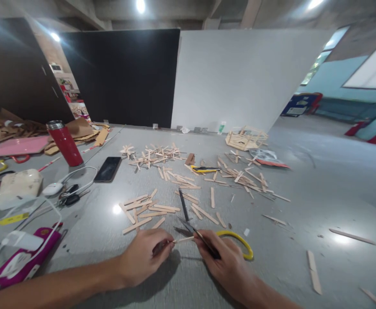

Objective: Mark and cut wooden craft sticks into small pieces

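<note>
Near the front of the table, my left hand [147, 253] pinches one end of a thin wooden craft stick [184, 239]. My right hand [221, 259] is closed around a pair of scissors [250, 251] with a yellow handle loop, which shows beyond the knuckles. Its pointed blades stand apart just above the stick, close to the right fingertips; the rest of the grip is hidden by the fingers. A slim black pen-like tool [183, 205] lies just past the blades. Loose craft sticks [149, 210] are scattered beyond my left hand.
More sticks [245, 178] and a yellow utility knife [205, 169] lie farther back. A stick-built frame [246, 139] stands at the far right. Leftward are a phone [108, 169], a red flask [66, 143], a cable and a purple power strip [30, 256].
</note>
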### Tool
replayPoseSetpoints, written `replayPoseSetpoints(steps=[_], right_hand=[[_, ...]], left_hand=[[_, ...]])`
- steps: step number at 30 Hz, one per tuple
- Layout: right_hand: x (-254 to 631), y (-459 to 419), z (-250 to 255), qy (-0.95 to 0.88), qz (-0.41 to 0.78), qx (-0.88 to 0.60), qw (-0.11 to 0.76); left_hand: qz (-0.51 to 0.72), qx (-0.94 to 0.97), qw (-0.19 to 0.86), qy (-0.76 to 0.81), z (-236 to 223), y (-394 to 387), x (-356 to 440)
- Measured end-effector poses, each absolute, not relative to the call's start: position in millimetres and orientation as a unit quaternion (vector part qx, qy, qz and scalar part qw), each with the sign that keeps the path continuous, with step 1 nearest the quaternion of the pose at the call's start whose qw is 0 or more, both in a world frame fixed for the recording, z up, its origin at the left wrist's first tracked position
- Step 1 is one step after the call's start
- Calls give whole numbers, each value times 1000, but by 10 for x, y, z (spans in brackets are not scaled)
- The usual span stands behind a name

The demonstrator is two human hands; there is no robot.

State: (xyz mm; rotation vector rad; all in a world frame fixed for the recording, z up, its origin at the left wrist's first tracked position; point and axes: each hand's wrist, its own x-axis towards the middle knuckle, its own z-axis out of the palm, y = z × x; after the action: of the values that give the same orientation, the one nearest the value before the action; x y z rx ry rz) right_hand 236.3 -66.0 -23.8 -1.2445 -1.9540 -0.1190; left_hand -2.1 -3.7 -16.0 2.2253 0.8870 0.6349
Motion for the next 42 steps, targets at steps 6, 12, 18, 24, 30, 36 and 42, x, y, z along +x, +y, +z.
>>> replayPoseSetpoints(steps=[6,12,18,24,30,36,42], right_hand=[[2337,-655,-228,-777,-65,-491,389],[2314,-641,-250,-794,-96,-475,367],[2316,-610,-292,-812,-78,-454,360],[2327,-600,-314,-819,-37,-444,360],[2339,-638,-345,-811,-8,-462,359],[2343,-647,-309,-808,-4,-467,359],[2345,-654,-303,-809,-15,-465,359]], left_hand=[[257,825,350,361,-146,-40,-8],[250,828,357,352,-137,-51,-7],[232,829,369,350,-100,-54,-5],[218,823,375,366,-89,-68,-4],[215,822,388,357,-117,-83,-23],[212,827,383,353,-99,-60,-39],[177,844,369,347,-80,-76,-69]])
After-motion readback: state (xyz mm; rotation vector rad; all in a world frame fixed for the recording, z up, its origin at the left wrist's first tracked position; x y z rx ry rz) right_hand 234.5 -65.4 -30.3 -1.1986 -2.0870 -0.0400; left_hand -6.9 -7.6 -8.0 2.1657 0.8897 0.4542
